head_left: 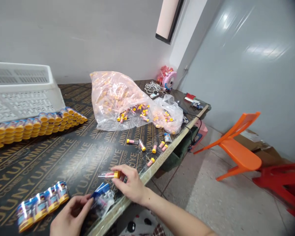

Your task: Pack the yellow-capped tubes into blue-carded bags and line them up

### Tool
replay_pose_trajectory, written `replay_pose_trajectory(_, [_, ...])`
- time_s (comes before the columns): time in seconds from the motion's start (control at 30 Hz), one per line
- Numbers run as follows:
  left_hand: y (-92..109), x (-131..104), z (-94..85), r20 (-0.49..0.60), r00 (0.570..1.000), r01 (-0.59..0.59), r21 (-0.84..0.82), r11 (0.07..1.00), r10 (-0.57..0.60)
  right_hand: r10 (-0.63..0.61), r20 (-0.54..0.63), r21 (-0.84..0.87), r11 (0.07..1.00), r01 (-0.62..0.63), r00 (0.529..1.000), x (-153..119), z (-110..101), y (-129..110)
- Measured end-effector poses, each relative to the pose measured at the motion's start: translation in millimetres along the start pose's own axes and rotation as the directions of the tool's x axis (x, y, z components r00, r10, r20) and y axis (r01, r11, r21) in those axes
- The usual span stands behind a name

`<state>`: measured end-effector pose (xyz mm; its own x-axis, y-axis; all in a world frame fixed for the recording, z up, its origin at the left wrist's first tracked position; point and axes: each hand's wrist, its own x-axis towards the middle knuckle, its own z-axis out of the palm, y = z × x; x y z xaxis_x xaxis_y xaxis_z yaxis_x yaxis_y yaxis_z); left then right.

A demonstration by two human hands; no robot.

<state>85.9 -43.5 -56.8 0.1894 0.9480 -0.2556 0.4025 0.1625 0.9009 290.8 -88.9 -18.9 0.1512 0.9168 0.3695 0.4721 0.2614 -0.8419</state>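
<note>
My right hand pinches a small clear tube by its yellow cap. The tube lies level above the table edge, and pink printed contents show inside. My left hand is closed, thumb and finger on the blue end of some blue-and-clear plastic wrappers lying by the edge. Left of that hand is a row of several wrapped tubes with blue labels and yellow caps. Several loose tubes and one small blue-labelled piece are scattered beyond my right hand.
Stacked yellow-capped tubes line the left, before a white basket. A large bag and a smaller one hold more tubes. Farther back stands a pink fan. An orange chair is right of the table edge.
</note>
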Motion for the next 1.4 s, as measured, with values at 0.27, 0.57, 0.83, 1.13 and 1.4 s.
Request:
replay_pose_trajectory(0.27, [26.4,-8.5,5.4,-0.049,0.968,0.145,-0.687,0.712,-0.245,0.056,-0.032,0.12,0.991,-0.052,0.998,-12.5,0.5,-10.8])
replay_pose_trajectory(0.57, [25.7,-6.1,3.5,-0.098,0.936,0.089,-0.864,0.496,-0.338,0.029,0.011,0.153,0.988,-0.031,0.999,-24.9,12.1,0.1])
replay_pose_trajectory(0.83, [27.5,-5.5,-0.1,-0.17,0.896,0.072,-0.856,0.512,-0.41,-0.096,-0.018,0.08,0.992,0.097,0.995,-26.6,14.7,-2.4])
replay_pose_trajectory(1.13, [31.1,-14.9,3.4,-0.174,0.928,0.067,-0.793,0.606,-0.33,-0.175,0.124,0.16,0.975,0.155,0.977,-30.4,26.1,-16.8])
replay_pose_trajectory(1.4, [37.3,-20.5,2.9,0.042,0.947,0.242,-0.743,0.624,-0.317,-0.175,0.166,0.133,0.979,0.154,0.971,-30.1,30.3,-3.2])
